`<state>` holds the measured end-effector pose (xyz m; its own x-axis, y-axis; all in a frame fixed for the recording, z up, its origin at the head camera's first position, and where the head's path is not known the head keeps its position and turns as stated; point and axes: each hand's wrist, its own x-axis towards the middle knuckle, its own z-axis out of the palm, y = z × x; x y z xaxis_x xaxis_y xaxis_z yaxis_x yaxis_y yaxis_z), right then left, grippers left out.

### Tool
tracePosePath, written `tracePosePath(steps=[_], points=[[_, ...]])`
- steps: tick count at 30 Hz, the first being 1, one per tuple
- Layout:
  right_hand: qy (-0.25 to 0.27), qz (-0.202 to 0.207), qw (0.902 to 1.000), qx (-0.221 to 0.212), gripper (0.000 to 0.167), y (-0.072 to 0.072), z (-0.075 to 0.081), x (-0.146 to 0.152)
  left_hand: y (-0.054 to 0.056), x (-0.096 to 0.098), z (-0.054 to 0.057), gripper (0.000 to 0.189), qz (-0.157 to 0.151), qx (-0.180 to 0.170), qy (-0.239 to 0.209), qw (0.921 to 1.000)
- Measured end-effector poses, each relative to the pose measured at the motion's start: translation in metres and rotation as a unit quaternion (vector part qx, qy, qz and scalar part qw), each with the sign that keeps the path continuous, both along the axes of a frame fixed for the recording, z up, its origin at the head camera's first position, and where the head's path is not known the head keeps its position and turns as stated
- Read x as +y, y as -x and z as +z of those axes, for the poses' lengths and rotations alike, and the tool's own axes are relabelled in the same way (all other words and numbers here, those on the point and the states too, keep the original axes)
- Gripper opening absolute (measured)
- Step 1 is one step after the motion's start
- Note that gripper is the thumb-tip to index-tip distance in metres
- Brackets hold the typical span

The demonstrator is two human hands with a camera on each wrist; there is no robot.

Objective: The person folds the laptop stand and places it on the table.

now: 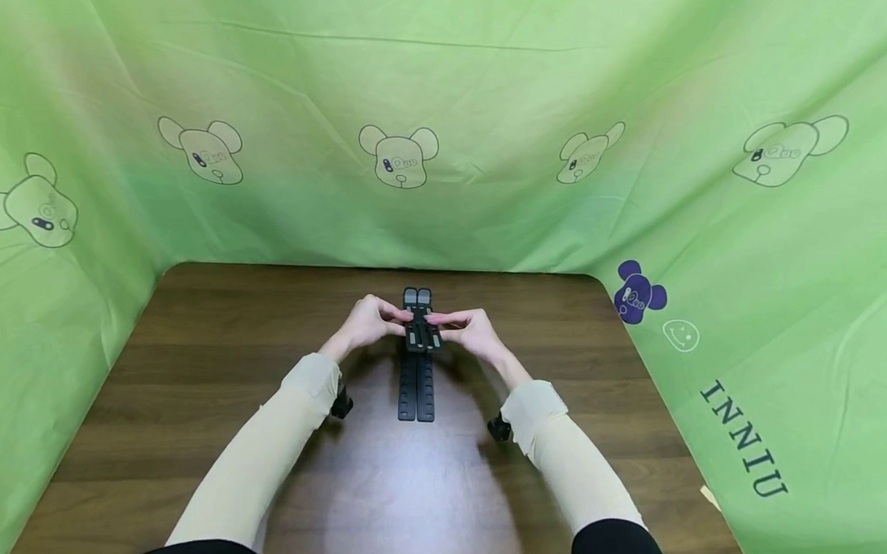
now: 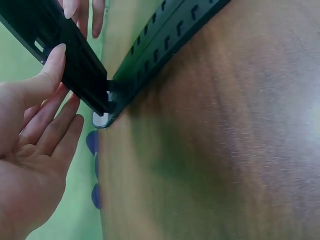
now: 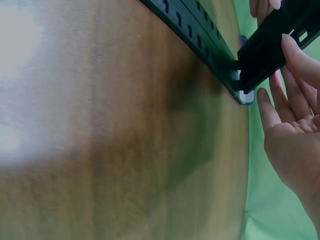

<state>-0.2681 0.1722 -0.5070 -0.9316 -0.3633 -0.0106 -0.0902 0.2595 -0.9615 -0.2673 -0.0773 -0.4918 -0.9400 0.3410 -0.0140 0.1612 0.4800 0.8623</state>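
Observation:
A black folding stand, probably for a laptop, lies near the table's far edge. Its slotted base (image 1: 416, 390) is flat on the wood, with two bars side by side. The upper panel (image 1: 422, 338) tilts up from the base's far end, where grey pads show. From the left, my left hand (image 1: 366, 320) pinches the panel's side between thumb and fingers. On the opposite side my right hand (image 1: 478, 333) pinches it likewise. Both wrist views show the raised panel (image 2: 80, 65) making an angle with the notched base (image 3: 197, 40). Some fingertips are hidden behind the panel.
The brown wooden table (image 1: 564, 362) has green cloth (image 1: 485, 218) with bear drawings standing around its back and sides. Dark wrist cameras (image 1: 341, 403) sit under the rolled sleeves. A small pale piece (image 1: 710, 497) shows at the table's right edge.

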Motion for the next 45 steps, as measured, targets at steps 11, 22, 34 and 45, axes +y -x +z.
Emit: tracePosePath(steps=[11,22,34,45], points=[[-0.003,-0.008,0.9995,0.031,0.037,-0.014,-0.013,-0.003,-0.011,0.002,-0.019,0.029,0.007,0.022,-0.009,0.9997],[-0.129,-0.010,0.9829,0.131,0.036,-0.024,-0.023,-0.006,-0.017,0.002,-0.028,0.029,-0.006,0.051,0.014,0.9986],[-0.175,-0.015,0.9714,0.160,0.044,-0.028,-0.030,-0.006,-0.018,-0.001,-0.037,0.045,-0.061,0.119,0.134,0.9819],[-0.228,0.007,0.9493,0.216,0.044,-0.014,-0.062,0.007,-0.021,-0.003,-0.042,0.063,-0.085,0.124,0.220,0.9637]])
